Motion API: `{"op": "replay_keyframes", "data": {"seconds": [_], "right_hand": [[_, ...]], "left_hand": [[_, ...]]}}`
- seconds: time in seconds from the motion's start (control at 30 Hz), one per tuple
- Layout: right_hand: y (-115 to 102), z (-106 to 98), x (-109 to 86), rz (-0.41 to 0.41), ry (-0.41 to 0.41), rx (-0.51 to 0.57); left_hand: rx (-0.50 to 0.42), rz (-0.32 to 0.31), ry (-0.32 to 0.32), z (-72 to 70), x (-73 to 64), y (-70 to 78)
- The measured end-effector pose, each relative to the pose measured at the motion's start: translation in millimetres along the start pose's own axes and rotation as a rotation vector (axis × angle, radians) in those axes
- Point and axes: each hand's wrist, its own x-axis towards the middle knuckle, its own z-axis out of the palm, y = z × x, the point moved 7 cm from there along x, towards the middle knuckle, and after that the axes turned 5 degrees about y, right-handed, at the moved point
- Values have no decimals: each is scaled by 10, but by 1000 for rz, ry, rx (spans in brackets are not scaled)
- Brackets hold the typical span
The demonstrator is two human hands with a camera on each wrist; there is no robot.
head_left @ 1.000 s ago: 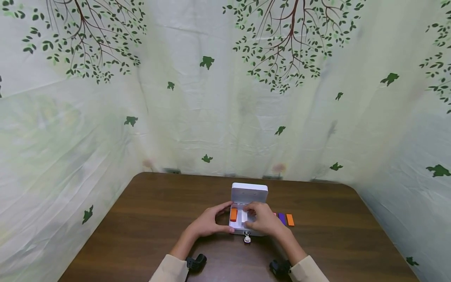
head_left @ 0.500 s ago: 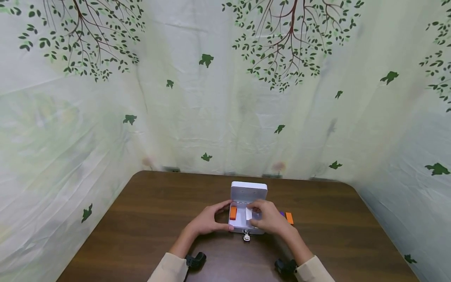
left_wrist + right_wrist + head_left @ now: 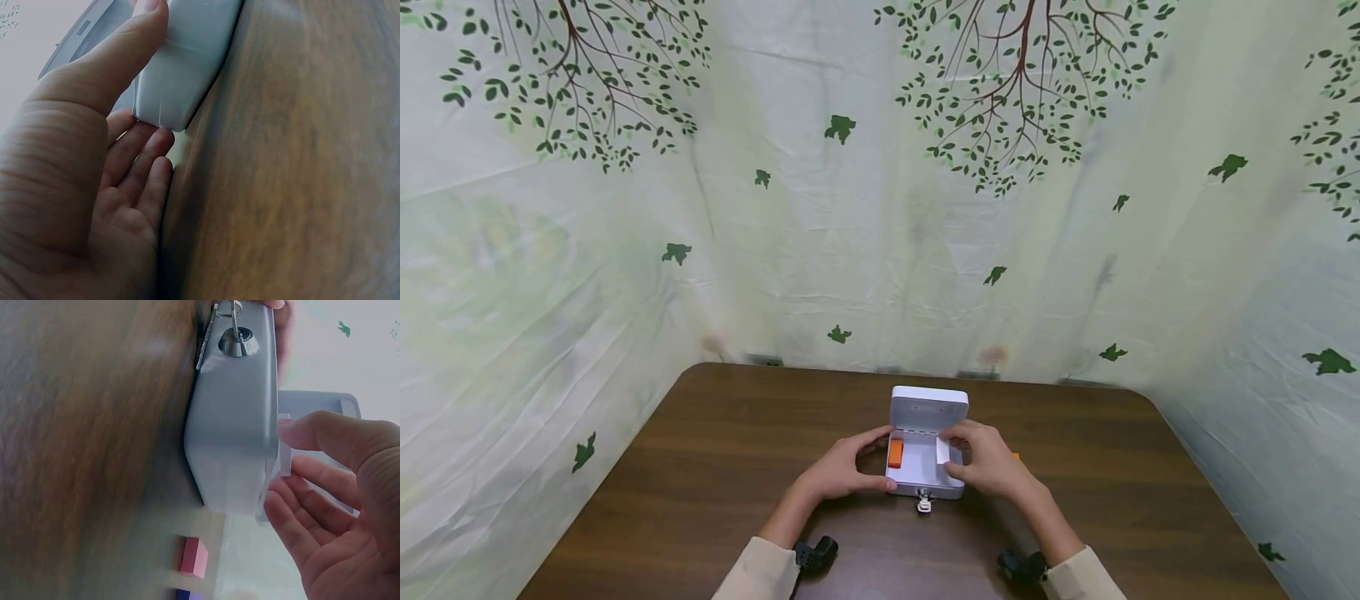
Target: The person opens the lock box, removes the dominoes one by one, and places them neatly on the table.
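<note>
A small white metal cash box (image 3: 917, 490) stands on the table with its lid (image 3: 929, 407) raised at the back. My left hand (image 3: 845, 470) grips the box's left side, thumb at the front corner and fingers at the back corner. An orange block (image 3: 896, 453) lies inside along the left wall. With thumb and fingertips my right hand (image 3: 991, 460) pinches a white block (image 3: 942, 451) in the right part of the box. The right wrist view shows this white block (image 3: 285, 464) rising above the box's rim. Keys (image 3: 924, 504) hang from the lock (image 3: 239, 342) at the front.
Right of the box, a pink block (image 3: 194, 557) and a purple block (image 3: 187, 594) lie on the brown wooden table (image 3: 715, 467). Another orange block (image 3: 1017, 456) shows mostly hidden behind the right hand. A leaf-printed curtain (image 3: 880, 250) hangs beyond the table.
My right hand has moved the white block to the right inside the box, from near the middle towards the right wall. The left hand has stayed at the box.
</note>
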Motion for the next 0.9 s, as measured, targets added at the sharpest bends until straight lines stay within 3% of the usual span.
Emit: {"op": "replay_keyframes", "data": {"seconds": [0.7,0.9], "right_hand": [[186,-225,-158,-29,45,-2],[274,-292,-209,-2,44,9]], "left_hand": [[5,23,5,-13,-3,16],[3,26,5,-12,-18,23]]}}
